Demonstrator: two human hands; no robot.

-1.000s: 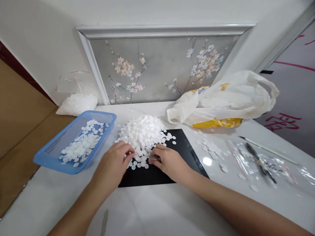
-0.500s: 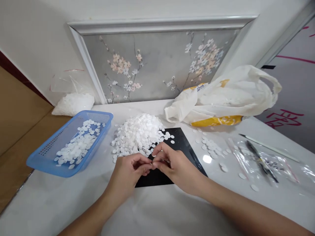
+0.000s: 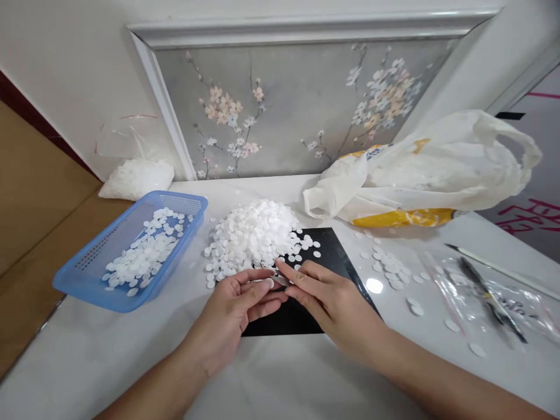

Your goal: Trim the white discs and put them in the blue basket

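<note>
My left hand [image 3: 238, 303] pinches a small white disc [image 3: 270, 283] between thumb and fingers, above a black mat [image 3: 284, 318]. Close against it on the right, my right hand [image 3: 335, 297] is closed on a small metal tool [image 3: 280, 280], whose blade-like tip reaches the disc. The kind of tool is hard to tell, as fingers cover much of it. Just behind both hands rises a heap of white discs [image 3: 256, 233], partly resting on the mat.
On the left is a blue basket [image 3: 96, 297] with white discs inside. A clear bag [image 3: 137, 178] stands behind it. At the back right lies a white plastic bag [image 3: 429, 181]. Loose discs [image 3: 389, 265], a dark pen-like tool [image 3: 485, 289] and clear plastic bags [image 3: 520, 303] lie on the right.
The camera view has shifted, moving the scene slightly. My fingers have parted a little, and the metal tool and the white disc now show between them.
</note>
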